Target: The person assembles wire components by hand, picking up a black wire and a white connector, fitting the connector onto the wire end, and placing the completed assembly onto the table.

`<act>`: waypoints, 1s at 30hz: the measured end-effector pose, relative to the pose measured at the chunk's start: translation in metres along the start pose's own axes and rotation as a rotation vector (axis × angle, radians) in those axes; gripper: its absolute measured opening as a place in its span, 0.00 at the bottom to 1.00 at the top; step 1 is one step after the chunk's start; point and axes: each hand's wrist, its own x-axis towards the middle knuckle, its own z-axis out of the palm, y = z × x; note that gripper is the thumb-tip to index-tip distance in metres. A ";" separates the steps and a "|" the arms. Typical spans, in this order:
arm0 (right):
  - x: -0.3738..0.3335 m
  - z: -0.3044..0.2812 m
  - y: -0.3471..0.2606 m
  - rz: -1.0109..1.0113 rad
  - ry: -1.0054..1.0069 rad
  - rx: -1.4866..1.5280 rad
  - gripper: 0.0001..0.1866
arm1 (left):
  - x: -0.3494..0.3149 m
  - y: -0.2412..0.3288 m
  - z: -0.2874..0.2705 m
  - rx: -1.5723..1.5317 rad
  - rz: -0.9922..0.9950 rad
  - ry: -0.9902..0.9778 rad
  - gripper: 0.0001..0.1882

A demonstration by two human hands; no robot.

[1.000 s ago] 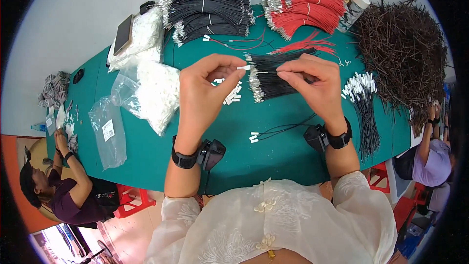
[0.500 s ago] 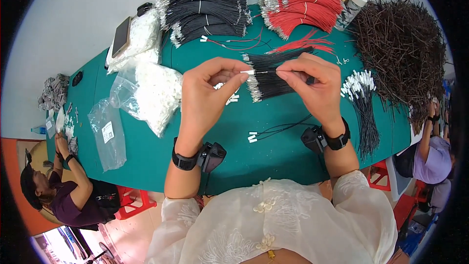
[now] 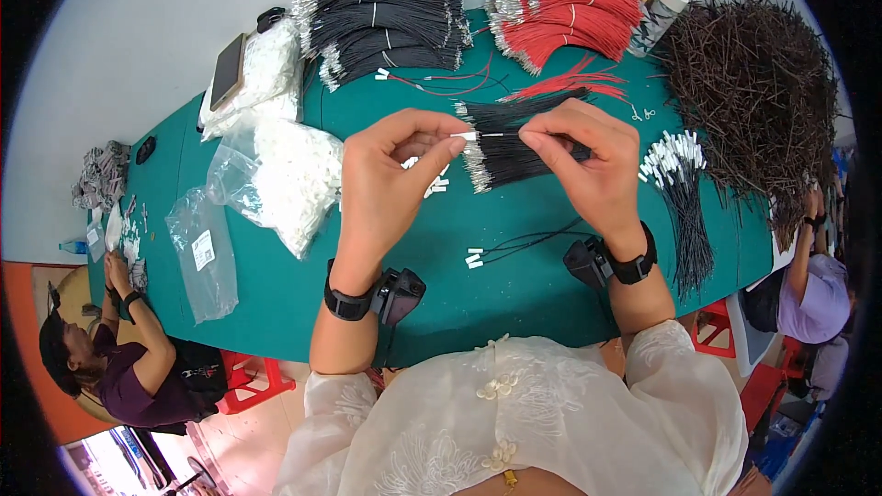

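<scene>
Pinched between the thumb and forefinger of my left hand [image 3: 384, 161] is a small white connector housing [image 3: 468, 136]. My right hand [image 3: 593, 152], its thumb and fingers pressed together, grips a thin wire whose pale metal tip [image 3: 493, 135] points left at the housing. Whether tip and housing touch is too small to tell. Beneath both hands a row of black wires [image 3: 514, 165] lies with silver ends to the left. Loose white housings [image 3: 438, 184] are partly hidden behind my left hand. Nearer me, black wires with two white housings [image 3: 475, 258] rest on the green table [image 3: 432, 303].
Bundles of black wires [image 3: 390, 14] and red wires [image 3: 579, 0] lie at the back. Left are bags of white housings [image 3: 294, 174]; right, a housed-wire bundle [image 3: 682, 193] and a dark wire heap [image 3: 749, 92]. Other people [image 3: 129, 358] work at the table's sides.
</scene>
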 end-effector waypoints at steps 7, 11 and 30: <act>-0.001 -0.002 -0.004 0.057 -0.032 0.001 0.04 | 0.000 -0.001 0.001 -0.018 0.006 0.006 0.06; -0.001 -0.004 -0.004 0.114 -0.060 0.027 0.04 | -0.001 0.001 0.001 -0.036 -0.019 -0.001 0.06; -0.006 0.008 -0.002 0.246 -0.058 0.191 0.04 | -0.002 -0.004 0.007 -0.099 -0.070 -0.026 0.06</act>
